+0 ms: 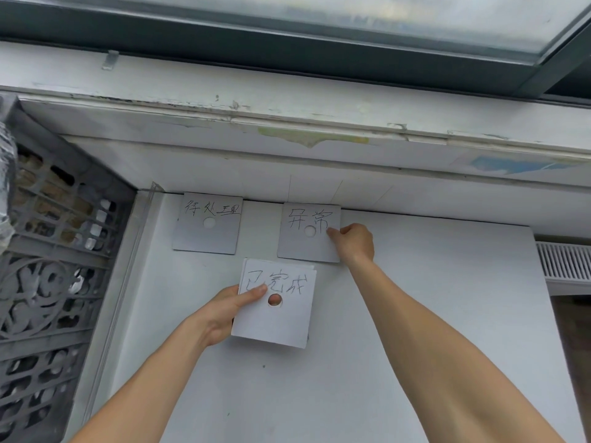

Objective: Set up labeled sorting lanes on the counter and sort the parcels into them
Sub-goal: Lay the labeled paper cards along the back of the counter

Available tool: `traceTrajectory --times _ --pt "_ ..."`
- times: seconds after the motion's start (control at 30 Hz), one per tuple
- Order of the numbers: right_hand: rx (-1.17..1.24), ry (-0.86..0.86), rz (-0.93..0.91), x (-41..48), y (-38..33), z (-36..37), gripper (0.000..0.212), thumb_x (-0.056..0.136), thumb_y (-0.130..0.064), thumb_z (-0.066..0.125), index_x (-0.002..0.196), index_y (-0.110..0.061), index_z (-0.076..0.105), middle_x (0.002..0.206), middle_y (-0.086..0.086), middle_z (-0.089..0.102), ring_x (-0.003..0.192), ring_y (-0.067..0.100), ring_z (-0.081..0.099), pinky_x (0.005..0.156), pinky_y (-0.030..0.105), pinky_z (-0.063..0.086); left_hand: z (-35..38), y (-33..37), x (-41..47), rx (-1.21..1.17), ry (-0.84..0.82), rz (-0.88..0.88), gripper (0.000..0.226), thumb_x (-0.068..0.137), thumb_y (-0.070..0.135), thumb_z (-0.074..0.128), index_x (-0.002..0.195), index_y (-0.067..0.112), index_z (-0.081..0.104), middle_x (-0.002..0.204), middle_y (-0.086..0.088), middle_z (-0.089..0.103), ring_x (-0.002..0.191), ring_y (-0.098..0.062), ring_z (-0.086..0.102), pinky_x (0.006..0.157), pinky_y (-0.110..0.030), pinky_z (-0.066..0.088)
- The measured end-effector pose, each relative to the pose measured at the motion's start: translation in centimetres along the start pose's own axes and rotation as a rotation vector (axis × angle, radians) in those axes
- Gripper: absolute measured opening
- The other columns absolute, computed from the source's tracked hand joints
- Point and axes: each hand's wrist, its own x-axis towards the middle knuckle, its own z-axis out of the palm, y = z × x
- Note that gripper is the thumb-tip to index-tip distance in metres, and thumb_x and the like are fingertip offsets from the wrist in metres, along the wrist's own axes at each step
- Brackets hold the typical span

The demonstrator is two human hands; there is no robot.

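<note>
Pinches right edge of second label card with right hand, aligning it beside first card, centre frame, on counter; grips spare card stack in left hand below, thumb atop, for next lane.

Handwritten black-ink labels on three white cards, one label per card. The left card, lying flat, reads 待处理; the right card, held at its edge by the right hand, reads 异常. The front card, top of a small stack gripped in the left hand, reads 已完成.
</note>
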Motion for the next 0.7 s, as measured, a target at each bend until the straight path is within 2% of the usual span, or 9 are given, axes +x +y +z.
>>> traceTrajectory --times 0.13,0.2,0.33,0.37,0.47,0.5,0.53,0.6,0.7 --pt "-0.114 0.012 -0.018 0.1 -0.1 0.3 0.049 0.087 -0.041 0.067 0.055 -0.019 0.037 0.056 -0.001 0.043 0.061 0.028 0.048 0.049 0.027 0.027 0.3 -0.1 0.3 0.000 0.008 -0.008 0.051 0.083 0.040 0.073 0.125 0.012 0.066 0.120 -0.009 0.072 0.110 -0.027 0.069 0.086 -0.040 0.057" --pt "-0.159 0.018 -0.041 0.2 -0.1 0.5 0.049 0.088 -0.043 0.066 0.058 -0.020 0.035 0.057 -0.003 0.040 0.063 0.028 0.045 0.047 0.027 0.022 0.5 -0.1 0.4 0.004 0.016 -0.005 0.052 0.082 0.040 0.074 0.125 0.013 0.066 0.120 -0.008 0.072 0.110 -0.027 0.069 0.088 -0.041 0.057" --pt "-0.169 0.040 -0.057 0.0 -0.1 0.6 0.036 0.091 -0.046 0.063 0.086 -0.012 0.052 0.079 0.000 0.055 0.074 0.026 0.053 0.060 0.028 0.035 1.3 0.1 0.6 -0.023 0.061 0.013 0.054 0.076 0.040 0.078 0.123 0.014 0.068 0.118 -0.007 0.073 0.107 -0.027 0.071 0.083 -0.040 0.058" --pt "-0.151 0.040 -0.051 -0.2 -0.2 0.5 0.036 0.093 -0.047 0.060 0.086 -0.012 0.052 0.078 0.000 0.055 0.075 0.026 0.053 0.061 0.029 0.035 1.4 0.2 0.6 -0.038 0.076 0.023 0.054 0.075 0.039 0.079 0.122 0.014 0.068 0.117 -0.007 0.073 0.106 -0.026 0.071 0.081 -0.039 0.058" --pt "-0.086 0.040 -0.033 -2.2 0.1 -1.0 0.050 0.098 -0.051 0.047 0.065 -0.013 0.044 0.062 -0.001 0.049 0.065 0.026 0.050 0.053 0.028 0.029 2.1 0.6 0.7 -0.092 0.116 0.064 0.053 0.074 0.037 0.081 0.121 0.015 0.068 0.114 -0.006 0.074 0.102 -0.025 0.073 0.072 -0.038 0.060" --pt "-0.032 0.014 -0.037 -3.2 0.4 -1.7 0.054 0.098 -0.051 0.047 0.062 -0.011 0.047 0.060 -0.001 0.051 0.062 0.025 0.051 0.053 0.028 0.031 2.5 0.7 0.8 -0.110 0.124 0.075 0.053 0.074 0.037 0.081 0.121 0.015 0.068 0.114 -0.006 0.075 0.101 -0.025 0.073 0.071 -0.038 0.060" --pt "0.055 -0.031 -0.040 -4.4 1.0 -2.4 0.056 0.098 -0.052 0.048 0.065 -0.007 0.055 0.062 0.000 0.056 0.060 0.023 0.054 0.055 0.028 0.036 2.9 0.9 0.8 -0.124 0.129 0.083 0.054 0.073 0.036 0.081 0.121 0.015 0.068 0.113 -0.006 0.075 0.100 -0.025 0.073 0.070 -0.039 0.060" --pt "0.241 -0.168 -0.018 -7.3 2.5 -4.0 0.052 0.095 -0.054 0.054 0.082 -0.006 0.068 0.071 -0.001 0.067 0.058 0.014 0.062 0.057 0.027 0.044 4.2 1.3 1.1 -0.141 0.133 0.090 0.056 0.070 0.035 0.082 0.121 0.015 0.068 0.113 -0.007 0.075 0.100 -0.026 0.073 0.072 -0.041 0.060" --pt "0.343 -0.305 -0.008 -10.7 5.1 -6.0 0.033 0.089 -0.043 0.070 0.098 -0.011 0.069 0.084 0.000 0.071 0.060 0.006 0.063 0.055 0.022 0.045 7.0 1.7 1.6 -0.139 0.119 0.094 0.055 0.072 0.033 0.081 0.121 0.014 0.067 0.112 -0.008 0.075 0.100 -0.028 0.073 0.074 -0.043 0.060"
